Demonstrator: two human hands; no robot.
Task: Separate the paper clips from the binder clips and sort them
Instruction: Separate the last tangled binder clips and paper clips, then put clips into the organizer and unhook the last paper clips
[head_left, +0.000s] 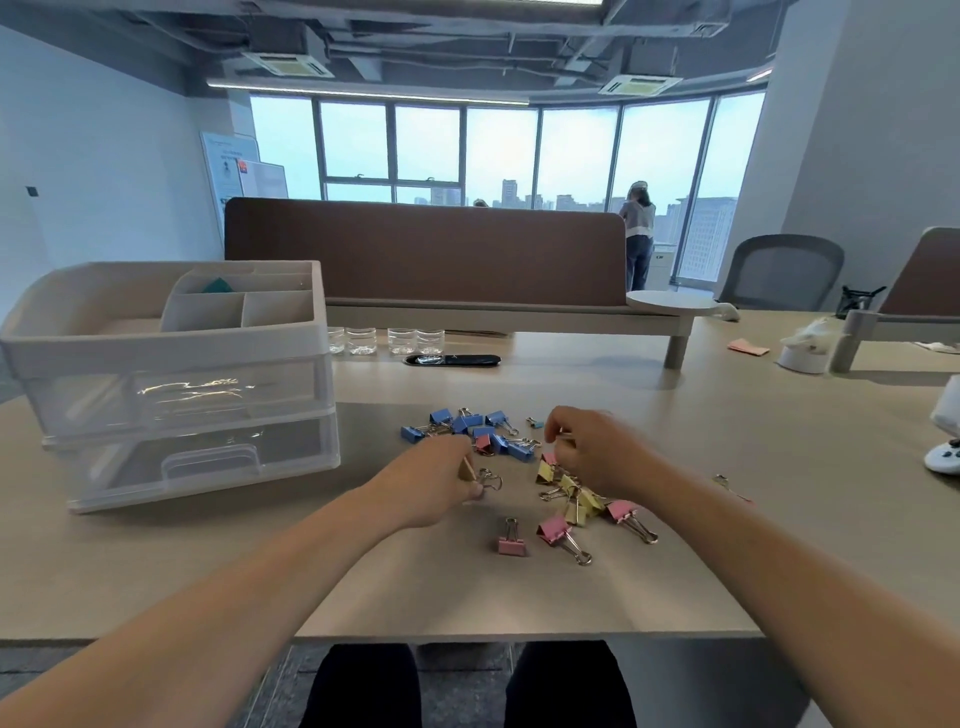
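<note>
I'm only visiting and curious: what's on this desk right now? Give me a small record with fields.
Surface: table
Holding: left hand pinches one binder clip
Other hand: right hand, fingers curled over the yellow binder clips; whether it holds anything is unclear
Far pile: blue binder clips, bunched beyond the hands
Near pile: pink binder clips, scattered nearest the person
Storage: drawer organiser, at the left of the table
</note>
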